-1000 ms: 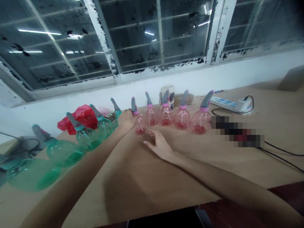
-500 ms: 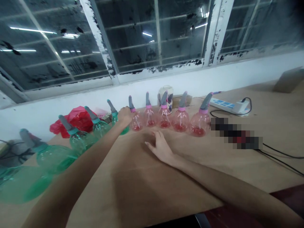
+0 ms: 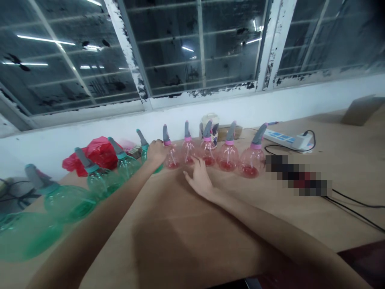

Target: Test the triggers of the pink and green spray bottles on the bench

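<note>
My left hand reaches between the last green spray bottle and the leftmost pink spray bottle. Its fingers are curled against the pink bottle's left side near the neck; their tips are hidden, so what they grip does not show. My right hand is open just above the table, thumb apart, its fingertips close to the base of the second pink spray bottle. Whether they touch it I cannot tell. Each round bottle has a grey trigger head, and red liquid lies in the pink ones.
More pink spray bottles continue the row rightward. Several green spray bottles curve along the left. Behind are a red plastic bag, a cardboard box and the wall. A power strip and cables lie right.
My right hand has moved slightly forward and left, closer to the second pink bottle. My left hand stays beside the leftmost pink bottle. The view has shifted a little.
</note>
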A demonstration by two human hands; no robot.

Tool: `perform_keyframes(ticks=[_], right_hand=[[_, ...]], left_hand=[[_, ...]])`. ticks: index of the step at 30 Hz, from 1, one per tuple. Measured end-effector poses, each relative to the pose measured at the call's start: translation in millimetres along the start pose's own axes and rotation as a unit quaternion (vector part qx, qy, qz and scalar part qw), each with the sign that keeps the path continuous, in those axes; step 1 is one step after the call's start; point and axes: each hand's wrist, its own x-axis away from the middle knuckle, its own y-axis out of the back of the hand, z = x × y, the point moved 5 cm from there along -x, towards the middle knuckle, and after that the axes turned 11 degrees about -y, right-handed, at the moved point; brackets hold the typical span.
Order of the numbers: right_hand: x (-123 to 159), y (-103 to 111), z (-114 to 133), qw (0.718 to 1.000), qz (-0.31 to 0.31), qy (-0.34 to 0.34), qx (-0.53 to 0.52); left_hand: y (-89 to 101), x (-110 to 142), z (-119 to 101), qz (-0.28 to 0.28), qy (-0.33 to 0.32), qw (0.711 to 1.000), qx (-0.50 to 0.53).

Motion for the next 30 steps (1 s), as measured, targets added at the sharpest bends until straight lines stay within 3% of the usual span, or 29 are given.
perform_keyframes(ticks=[4,9,15,18,24,30], right_hand=[[-27.6,-2.5,6.1,0.999,-0.041,0.002,0.005],[-61.1,-5.7,15.3,0.995,-0.096,-0.023,0.032],[-87.5,-19.0,16.9,0.988,-0.111,-0.055,0.089],[-89.9,-24.4,15.5,0.985,-0.109,-0.072,0.113],[-88.7,-22.0,14.7,0.982,-0.098,-0.069,0.147],[-71.1,-7.5,23.6,0.982,-0.076,-0.037,0.171]], left_hand=[[12.5,24.0,-1.6,-0.014,-0.025,0.999,0.029],[30.1,81.0,-0.4,-0.012,-0.057,0.994,0.088],[24.0,150.1,14.3,0.059,-0.043,0.987,0.143],[20.7,172.8,15.8,0.056,-0.064,0.976,0.198],[24.0,196.0,5.2,0.078,-0.088,0.958,0.263],[23.9,187.2,5.7,0.054,-0.095,0.946,0.305]])
